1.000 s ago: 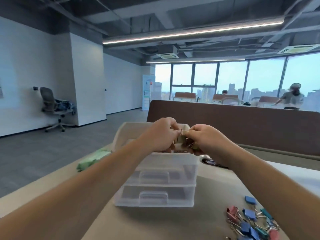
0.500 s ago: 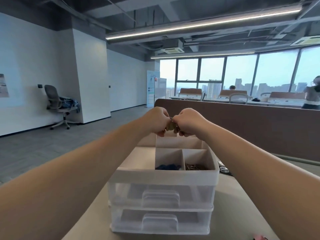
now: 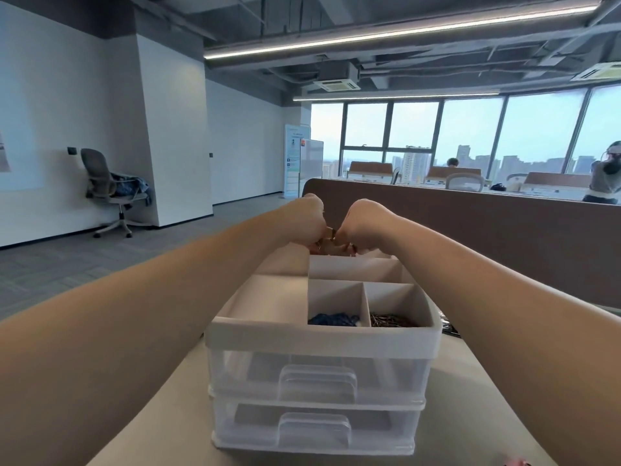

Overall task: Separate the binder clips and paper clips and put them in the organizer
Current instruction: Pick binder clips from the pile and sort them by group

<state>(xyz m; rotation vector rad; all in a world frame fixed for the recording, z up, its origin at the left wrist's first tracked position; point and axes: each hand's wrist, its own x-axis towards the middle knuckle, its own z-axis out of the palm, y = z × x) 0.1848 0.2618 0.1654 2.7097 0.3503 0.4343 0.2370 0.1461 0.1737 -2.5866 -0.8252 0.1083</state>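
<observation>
Reaching over the organizer (image 3: 322, 335), the left hand (image 3: 306, 217) and right hand (image 3: 367, 219) meet above its back edge. Both sets of fingers are curled and pinch one small clip (image 3: 327, 239) between them. The clip shows tan with a glint of metal, but it is too small to tell its kind.

The organizer is a white box with two clear drawers in front and an open tray on top, split by walls. In the front middle cell lie blue binder clips (image 3: 333, 319). In the front right cell beside them lie paper clips (image 3: 391, 320), a dark wiry heap. The wide left cell and the long cell behind show only bare white walls.

The organizer stands on a pale beige table (image 3: 158, 418). At the table's bottom right edge a pink scrap (image 3: 515, 463) peeks in, cut off by the frame.

Behind the table runs a brown divider (image 3: 487, 227). To the left lies grey carpet (image 3: 67, 260), with a grey chair (image 3: 106, 188) holding a bundle of cloth against a white wall (image 3: 50, 95). Tall windows (image 3: 470, 129) show a hazy skyline. Light strips (image 3: 403, 28) run under a dark ceiling with bare pipes and ducts. A person (image 3: 605, 178) stands far right by the windows.
</observation>
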